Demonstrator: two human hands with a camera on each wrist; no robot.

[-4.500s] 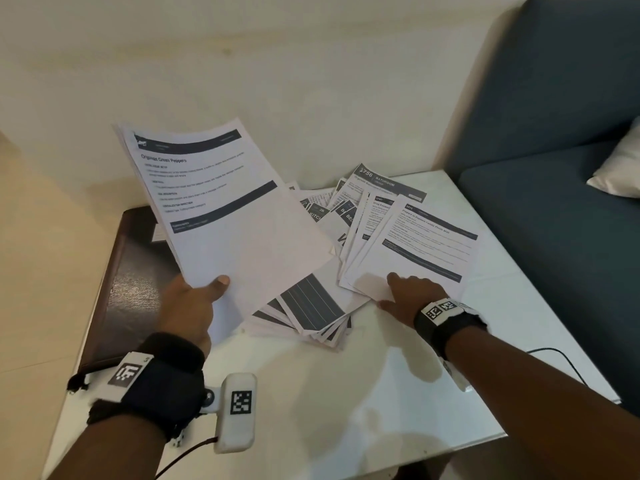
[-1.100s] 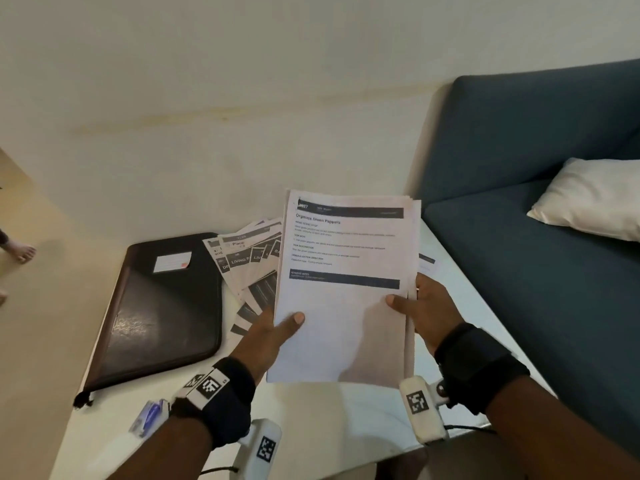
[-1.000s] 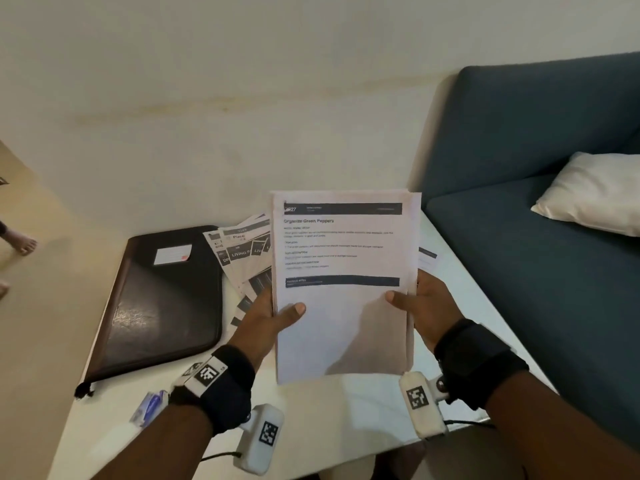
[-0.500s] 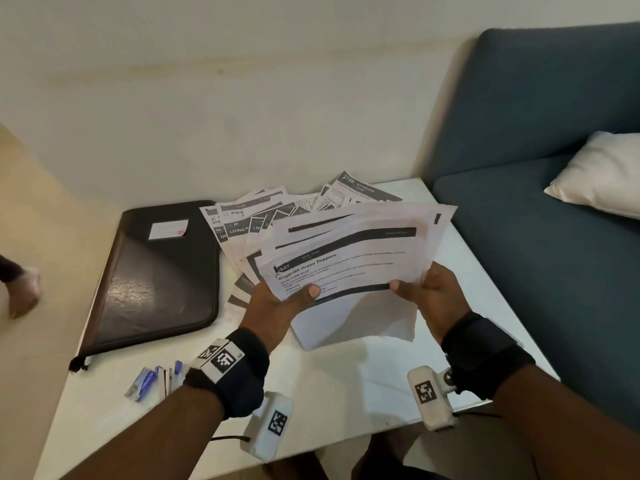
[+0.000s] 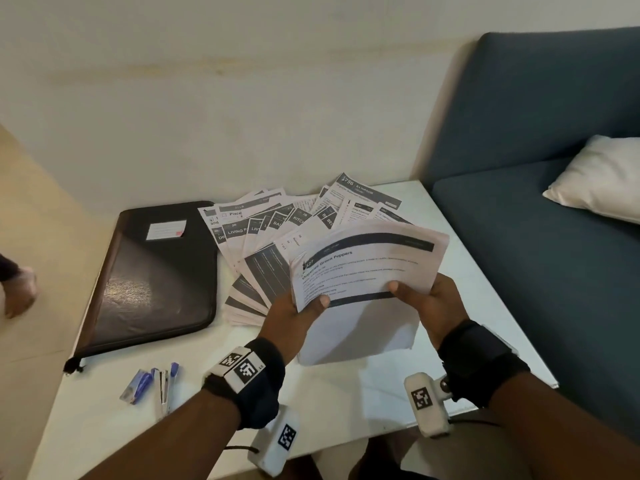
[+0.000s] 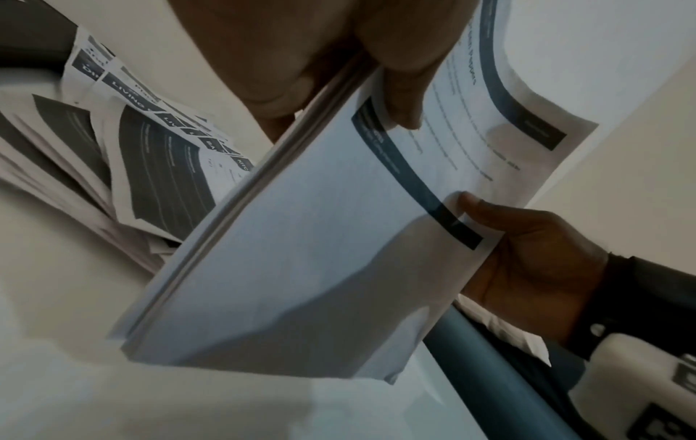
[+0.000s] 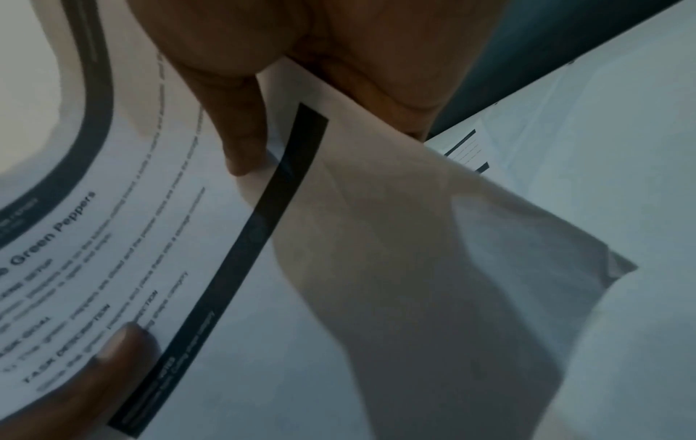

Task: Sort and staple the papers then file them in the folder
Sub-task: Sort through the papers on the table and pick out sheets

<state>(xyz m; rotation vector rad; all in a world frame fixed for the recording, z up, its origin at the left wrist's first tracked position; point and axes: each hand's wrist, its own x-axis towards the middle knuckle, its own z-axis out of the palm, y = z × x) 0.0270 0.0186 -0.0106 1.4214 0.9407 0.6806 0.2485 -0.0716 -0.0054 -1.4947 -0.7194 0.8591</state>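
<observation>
From the head view, the sorted stack (image 5: 363,282) is held over the table (image 5: 346,393) by the left hand (image 5: 294,317) and right hand (image 5: 433,306); the stapler (image 5: 164,388) lies low left, nearer the left hand. In the left-wrist view, thumb and fingers clamp its aligned long edge. In the right-wrist view, the thumb pinches the opposite edge.

Dim, soft light; wrist views blurred; wide-angle edges curve.

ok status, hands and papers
Left hand and right hand both grip paper stack. Stapler untouched, folder closed. Loose sheets fanned on table.
</observation>
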